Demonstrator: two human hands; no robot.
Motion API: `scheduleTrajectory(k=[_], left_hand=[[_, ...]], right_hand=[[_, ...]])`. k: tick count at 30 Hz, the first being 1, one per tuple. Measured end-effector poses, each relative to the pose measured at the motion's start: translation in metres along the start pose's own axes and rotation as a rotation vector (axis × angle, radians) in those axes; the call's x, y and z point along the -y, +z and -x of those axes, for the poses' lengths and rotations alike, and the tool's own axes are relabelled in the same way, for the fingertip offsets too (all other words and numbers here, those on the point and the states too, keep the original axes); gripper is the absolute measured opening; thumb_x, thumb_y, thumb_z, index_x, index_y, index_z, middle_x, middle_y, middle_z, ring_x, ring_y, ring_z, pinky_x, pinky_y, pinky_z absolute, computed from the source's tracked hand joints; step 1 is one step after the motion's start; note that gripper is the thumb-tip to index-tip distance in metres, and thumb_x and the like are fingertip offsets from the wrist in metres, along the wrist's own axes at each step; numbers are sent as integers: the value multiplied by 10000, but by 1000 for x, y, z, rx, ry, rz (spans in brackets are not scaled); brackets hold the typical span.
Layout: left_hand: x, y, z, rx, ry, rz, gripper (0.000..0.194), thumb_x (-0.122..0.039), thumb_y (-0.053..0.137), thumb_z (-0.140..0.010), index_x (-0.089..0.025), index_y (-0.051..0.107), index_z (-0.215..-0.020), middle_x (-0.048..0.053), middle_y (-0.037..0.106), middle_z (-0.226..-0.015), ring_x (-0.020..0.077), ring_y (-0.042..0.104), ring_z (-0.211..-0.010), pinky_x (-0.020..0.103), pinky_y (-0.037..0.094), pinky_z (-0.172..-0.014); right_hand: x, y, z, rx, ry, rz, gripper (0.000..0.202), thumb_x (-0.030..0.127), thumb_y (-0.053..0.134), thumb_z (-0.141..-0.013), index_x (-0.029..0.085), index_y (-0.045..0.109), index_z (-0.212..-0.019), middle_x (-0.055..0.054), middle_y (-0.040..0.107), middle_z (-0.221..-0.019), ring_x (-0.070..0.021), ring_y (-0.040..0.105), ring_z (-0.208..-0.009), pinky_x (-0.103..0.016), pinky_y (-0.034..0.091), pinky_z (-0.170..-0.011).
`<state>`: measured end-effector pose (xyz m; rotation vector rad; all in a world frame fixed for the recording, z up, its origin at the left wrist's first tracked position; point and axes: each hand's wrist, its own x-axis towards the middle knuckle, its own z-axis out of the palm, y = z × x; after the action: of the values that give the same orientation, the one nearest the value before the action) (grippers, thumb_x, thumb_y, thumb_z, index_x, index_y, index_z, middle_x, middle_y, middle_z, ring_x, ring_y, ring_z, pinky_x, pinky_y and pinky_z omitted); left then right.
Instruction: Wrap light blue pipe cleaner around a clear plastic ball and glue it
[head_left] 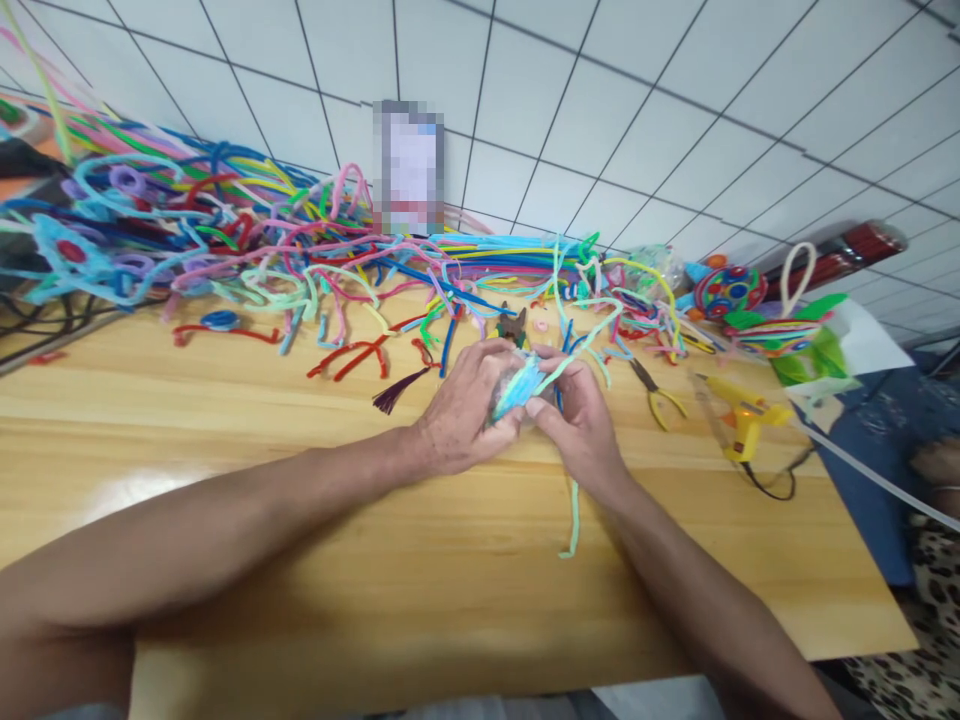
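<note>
Between my two hands, just above the middle of the table, is a small blue and pale green pipe cleaner piece. My left hand is closed round its left side. From the right, my right hand pinches it between thumb and fingers. A long pale green pipe cleaner runs from the piece up past my right fingers. Below my right hand, a pale green end hangs down. My fingers hide part of the piece. Pliers lie just beyond my hands.
A tangled heap of coloured pipe cleaners lines the table's back edge by the tiled wall. On the right lie yellow-handled pliers and a yellow glue gun with its cord. A dark tassel lies left. Another person's arm shows far right.
</note>
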<state>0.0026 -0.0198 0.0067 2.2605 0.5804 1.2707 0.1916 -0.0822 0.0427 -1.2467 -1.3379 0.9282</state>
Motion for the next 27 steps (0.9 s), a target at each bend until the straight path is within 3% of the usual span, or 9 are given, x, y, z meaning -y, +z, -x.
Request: scheduleTrajectory(k=[5, 10, 17, 27], left_hand=[[3, -9, -1, 65, 30, 88, 467, -383, 517, -1089, -250, 429, -1528, 172, 563, -1493, 347, 521, -1474, 620, 475, -1231], [3, -11, -4, 64, 2, 85, 555, -337, 668, -997, -266, 442, -1498, 169, 563, -1476, 345, 553, -1441, 603, 516, -1196], [-4, -11, -6, 52, -62, 91, 571, -240, 690, -909, -275, 457, -1430, 139, 568, -1439, 323, 586, -1396, 576, 523, -1188], [-1, -17, -8, 78, -82, 138, 479, -335, 729, -952, -263, 499, -1366, 156, 591, -1435, 338, 587, -1419, 571, 545, -1177]], right_hand=[[-2, 1, 1, -17, -8, 29, 343, 353, 815, -891, 339, 650, -1191, -38, 644, -1533, -253, 618, -1403, -448, 470, -1191], [-3, 0, 1, -16, -6, 28, 360, 397, 826, -893, 344, 649, -1203, -38, 640, -1542, -252, 616, -1402, -439, 476, -1181], [1, -2, 2, 31, 46, -57, 338, 508, 794, -927, 360, 673, -1206, -14, 631, -1563, -265, 594, -1431, -464, 464, -1220], [2, -2, 2, 22, 30, -17, 338, 488, 843, -907, 357, 694, -1181, -24, 655, -1543, -275, 597, -1431, -481, 463, -1223]])
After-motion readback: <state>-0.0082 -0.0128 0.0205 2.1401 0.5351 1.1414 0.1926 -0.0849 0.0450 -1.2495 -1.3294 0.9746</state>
